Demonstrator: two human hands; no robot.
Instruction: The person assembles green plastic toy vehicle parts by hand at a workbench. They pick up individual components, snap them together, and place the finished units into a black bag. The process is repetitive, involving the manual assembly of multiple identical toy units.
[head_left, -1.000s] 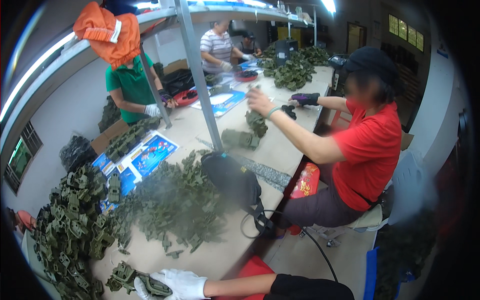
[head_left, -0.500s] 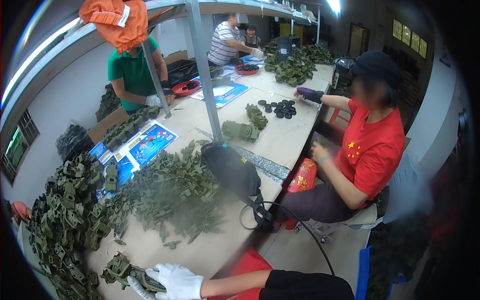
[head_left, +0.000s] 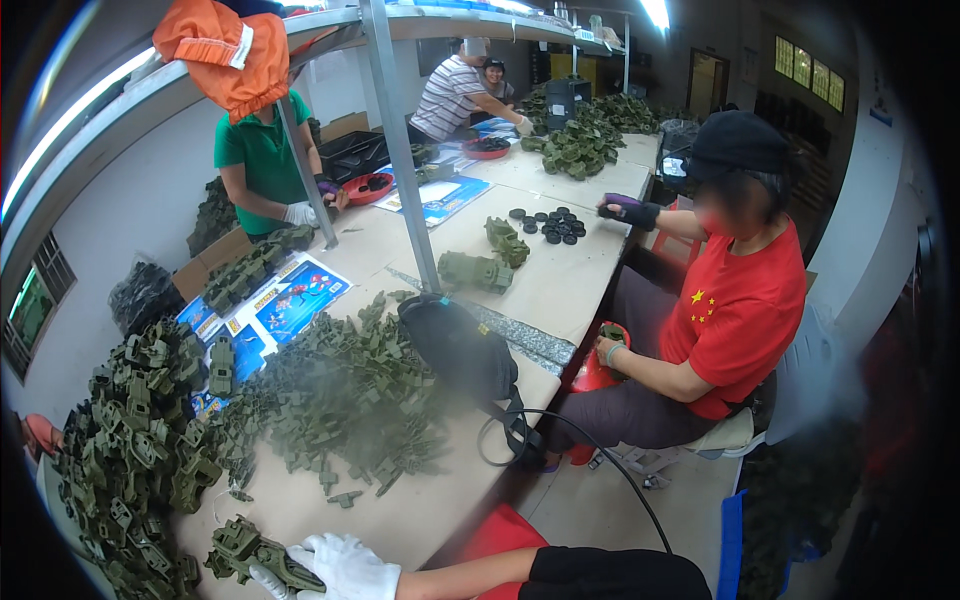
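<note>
white-gloved hand [head_left: 345, 565] fingers curled round green plastic toy vehicle [head_left: 250, 550] on long beige workbench [head_left: 430, 510]; which hand, can't tell.

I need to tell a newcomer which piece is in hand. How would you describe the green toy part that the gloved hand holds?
Start at the long tan workbench and follow it to its near end. There a white-gloved hand grips a green toy part, assembled and lying apart from the loose green heap farther up the bench.
</note>
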